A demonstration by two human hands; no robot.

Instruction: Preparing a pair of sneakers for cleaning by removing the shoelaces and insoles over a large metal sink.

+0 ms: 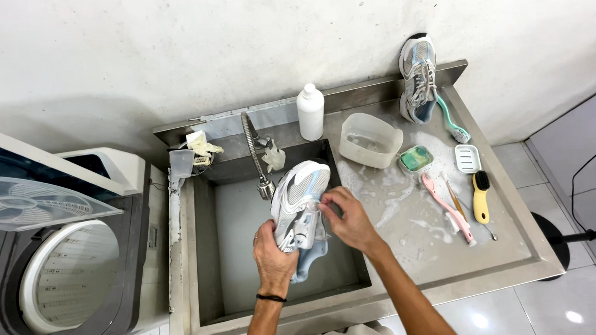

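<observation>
**Sneaker held over the sink, upper under the fingers**

Left hand [274, 251] grips a white and pale-blue sneaker [300, 204] from below, at the heel end, fingers wrapped round it. Right hand [348, 218] is pinched on the shoe's side near the laces; what the fingertips hold there is too small to tell. The shoe hangs toe-up over the steel sink [202, 257], just beside the spring-neck faucet [257, 159]. No water stream visible.

On the suds-covered counter [512, 246] to the right: a clear tub [370, 140], green soap in a dish [416, 159], an empty white soap dish [468, 157], a pink brush [448, 208], a yellow-handled brush [480, 195]. White bottle [310, 111] at the back edge. The second sneaker [418, 77] leans upright against the wall, a teal brush [451, 121] beside it.

Judgement: hand-washing stage, working the upper or laces. Any next move needs a firm left grip while the right works the wet, slippery fabric.
</observation>
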